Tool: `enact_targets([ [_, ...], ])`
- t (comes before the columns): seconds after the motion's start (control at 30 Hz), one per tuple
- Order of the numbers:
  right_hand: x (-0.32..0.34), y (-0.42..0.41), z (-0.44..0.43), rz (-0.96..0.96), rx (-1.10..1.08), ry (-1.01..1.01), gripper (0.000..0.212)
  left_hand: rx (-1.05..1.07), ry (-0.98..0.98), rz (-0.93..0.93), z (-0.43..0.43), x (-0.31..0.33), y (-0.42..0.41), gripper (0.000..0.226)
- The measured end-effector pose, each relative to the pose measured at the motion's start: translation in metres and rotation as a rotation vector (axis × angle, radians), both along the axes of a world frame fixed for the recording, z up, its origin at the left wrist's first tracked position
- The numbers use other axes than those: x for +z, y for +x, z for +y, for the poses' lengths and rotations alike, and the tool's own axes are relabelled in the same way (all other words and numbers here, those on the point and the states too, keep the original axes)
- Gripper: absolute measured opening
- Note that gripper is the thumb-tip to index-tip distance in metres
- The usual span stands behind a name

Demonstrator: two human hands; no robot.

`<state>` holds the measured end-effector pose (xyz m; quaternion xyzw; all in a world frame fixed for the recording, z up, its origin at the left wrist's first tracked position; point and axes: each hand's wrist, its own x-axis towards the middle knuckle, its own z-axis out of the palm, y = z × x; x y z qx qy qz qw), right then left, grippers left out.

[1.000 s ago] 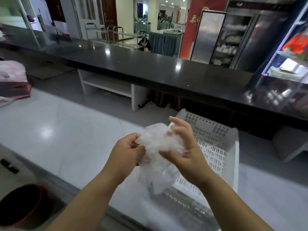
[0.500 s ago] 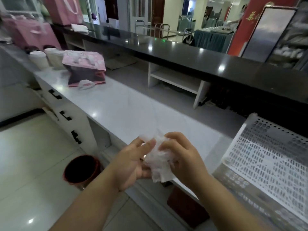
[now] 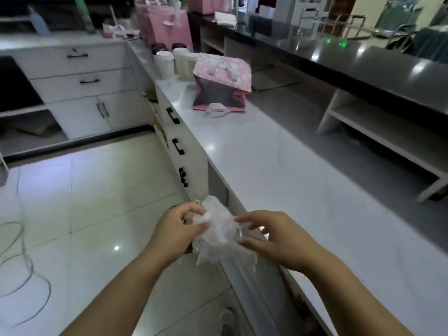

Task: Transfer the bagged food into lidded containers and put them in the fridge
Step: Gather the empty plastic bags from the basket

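A long white counter [image 3: 278,170] runs ahead on my right, with a pink bag [image 3: 221,86] and white cups [image 3: 164,63] at its far end. Over the counter's near edge, my left hand [image 3: 177,232] pinches the crumpled clear plastic bag [image 3: 218,232]; my right hand [image 3: 276,241] touches it, fingers loosely spread.

No legible text or labels

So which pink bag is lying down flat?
The pink bag on the white counter, beside the white cups. The other pink bags behind stand upright.
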<state>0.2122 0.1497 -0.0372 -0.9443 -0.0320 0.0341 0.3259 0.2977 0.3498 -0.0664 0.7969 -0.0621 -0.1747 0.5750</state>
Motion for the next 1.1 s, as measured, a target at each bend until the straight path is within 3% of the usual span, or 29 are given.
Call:
enact_targets([
  [0.17,-0.015,0.089,0.0,0.199,0.121,-0.172,0.048,0.046,0.262,-0.15,0.009,-0.031,0.063,0.016],
  [0.33,-0.05,0.157,0.01,0.303,0.248,-0.394,0.046,0.009,0.443,-0.082,0.02,-0.07,0.107,0.031],
  [0.43,-0.066,0.187,0.025,0.32,0.322,-0.536,0.045,0.075,0.486,0.025,0.033,-0.092,0.121,0.022],
  [0.73,-0.107,0.261,0.066,0.494,0.408,-0.47,0.043,0.092,0.567,0.162,0.079,-0.141,0.175,0.008],
  [1.1,-0.189,0.351,0.12,0.728,0.052,-0.353,0.037,-0.2,0.585,0.121,0.126,-0.204,0.318,0.01],
])
